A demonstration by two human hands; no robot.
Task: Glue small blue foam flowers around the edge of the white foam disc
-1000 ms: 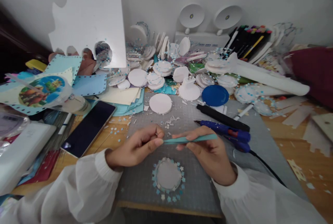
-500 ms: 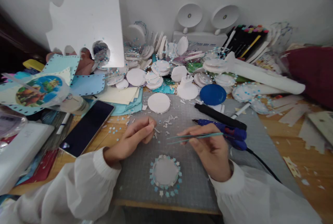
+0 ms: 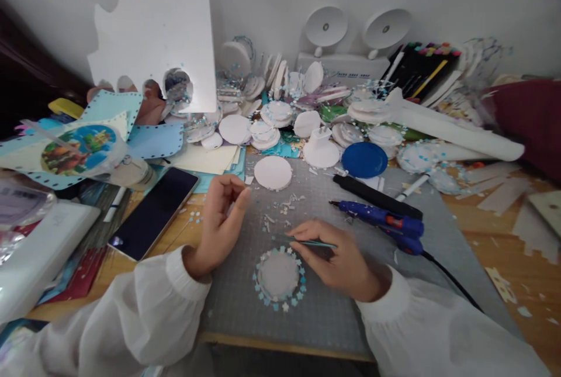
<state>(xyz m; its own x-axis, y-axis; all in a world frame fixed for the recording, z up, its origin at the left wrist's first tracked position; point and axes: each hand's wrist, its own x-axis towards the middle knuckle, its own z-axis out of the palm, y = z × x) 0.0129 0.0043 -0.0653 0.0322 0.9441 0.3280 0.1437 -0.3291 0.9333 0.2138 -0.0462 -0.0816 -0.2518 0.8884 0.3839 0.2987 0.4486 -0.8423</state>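
A round pale piece (image 3: 279, 275), ringed with small blue and white stars or flowers, lies near the front of the grey cutting mat (image 3: 333, 324). Just above its right edge my right hand (image 3: 331, 257) pinches thin teal tweezers (image 3: 315, 243), their tips pointing left. Whether the tips grip anything is too small to tell. My left hand (image 3: 222, 222) is raised over the mat's left part, thumb and curled fingers apart, with nothing visible in it. White and blue scraps (image 3: 284, 204) lie between the hands, below a plain white disc (image 3: 272, 172).
A blue glue gun (image 3: 381, 218) with a black cord lies right of my right hand, beside a black stick (image 3: 377, 197). At left are a phone (image 3: 154, 213) and a lidded cup (image 3: 131, 171). Decorated white discs (image 3: 277, 113), a blue disc (image 3: 364, 159) and a lamp (image 3: 326, 26) stand behind.
My left hand has opened and lifted upward. My right hand has moved down and left, bringing the tweezers close to the ringed piece. The camera view has shifted slightly.
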